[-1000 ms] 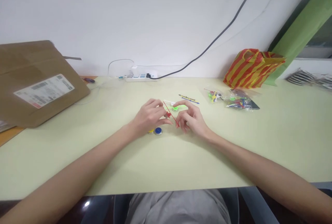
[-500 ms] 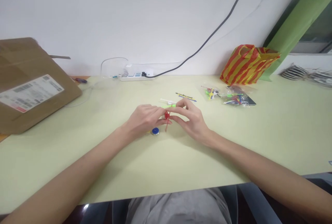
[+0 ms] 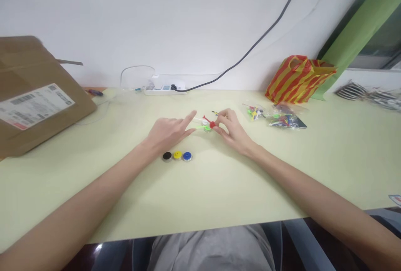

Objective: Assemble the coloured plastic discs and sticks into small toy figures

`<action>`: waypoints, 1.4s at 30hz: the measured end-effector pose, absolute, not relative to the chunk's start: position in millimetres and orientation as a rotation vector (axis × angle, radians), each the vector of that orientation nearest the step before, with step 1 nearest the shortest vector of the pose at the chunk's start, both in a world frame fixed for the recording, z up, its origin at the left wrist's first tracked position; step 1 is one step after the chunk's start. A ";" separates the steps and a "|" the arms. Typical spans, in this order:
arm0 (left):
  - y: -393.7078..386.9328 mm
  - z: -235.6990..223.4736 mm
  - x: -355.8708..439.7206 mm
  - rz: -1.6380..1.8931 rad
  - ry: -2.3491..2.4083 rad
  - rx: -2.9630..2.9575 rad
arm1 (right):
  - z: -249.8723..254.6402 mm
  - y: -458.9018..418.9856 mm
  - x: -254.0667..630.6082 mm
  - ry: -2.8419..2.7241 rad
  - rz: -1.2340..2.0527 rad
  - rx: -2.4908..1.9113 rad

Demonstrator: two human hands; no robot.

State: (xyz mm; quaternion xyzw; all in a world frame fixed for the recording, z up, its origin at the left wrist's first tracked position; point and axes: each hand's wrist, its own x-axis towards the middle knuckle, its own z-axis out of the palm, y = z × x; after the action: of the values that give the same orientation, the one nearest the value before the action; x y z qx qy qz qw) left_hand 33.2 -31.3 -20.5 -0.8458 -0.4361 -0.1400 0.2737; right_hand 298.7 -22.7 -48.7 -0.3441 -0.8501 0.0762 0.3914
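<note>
**Q:** State of the hands?

**A:** The right hand (image 3: 234, 132) is closed in a pinch on a red pin (image 3: 212, 125), which sits at a green part (image 3: 206, 128). The left hand (image 3: 167, 133) is open, fingers extended, holding nothing, and is just apart from the pin.

**Q:** Items nearby?

**A:** Three discs (image 3: 177, 155), black, yellow and blue, lie in a row by the left hand. Parts bags (image 3: 285, 117) lie to the right.

**Q:** Readable markings?

**A:** A label (image 3: 36, 106) on the parcel (image 3: 28, 55) shows barcodes; its text is too small to read.

**Q:** Changes from the earlier frame?

**A:** Both hands were at the pin; now only the right holds it. The black disc now shows.
</note>
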 end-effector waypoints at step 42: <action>-4.7 -44.3 17.0 -0.903 -1.621 -2.289 | -64.8 -4.8 294.5 -2.433 -0.076 -0.856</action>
State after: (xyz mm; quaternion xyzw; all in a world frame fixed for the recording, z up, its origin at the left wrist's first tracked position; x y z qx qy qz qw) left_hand 17.0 -4.7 -44.3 -0.7730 -0.5477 -0.3051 0.0973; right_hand 294.5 -4.8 -64.8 -0.3189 -0.9060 -0.0284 0.2768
